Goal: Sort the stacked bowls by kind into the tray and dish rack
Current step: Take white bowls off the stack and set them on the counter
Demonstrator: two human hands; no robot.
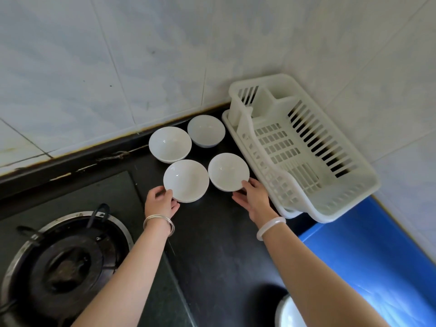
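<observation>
- Head view: four white bowl stacks on the dark tabletop [224, 232], all beside the empty dish rack [304, 147], none yet inside.
- Near left stack [186, 180] and near right stack [228, 172] just in front; far left stack [169, 143] and far right stack [206, 133] close to the tiled wall.
- Each near stack seemingly of two bowls, judged from a second rim under the top one; kind hard to tell, all white.
- Left hand [161, 201] at the near edge of the near left stack, thumb on the rim, fingers curled under: grip closed on that stack.
- Right hand [253, 197] at the near edge of the near right stack, thumb on the rim, other fingers low beside it: grip narrow, touching, probably holding the stack, not fully sure.
- Rack standing on its drip tray [227, 120], just right of the bowls, with a blue surface [368, 251] beyond.
- Step in hand, as a judgement: lifting one stack or its top bowl for sorting.
- Better to pinch the rim firmly with thumb above and fingers below, lift straight up, and keep the lower bowl from sticking and dropping.
- Better to move one hand at a time; near stacks almost touching, easy to knock.
- Gas burner [63, 260] at the left, well apart, no obstacle.
</observation>
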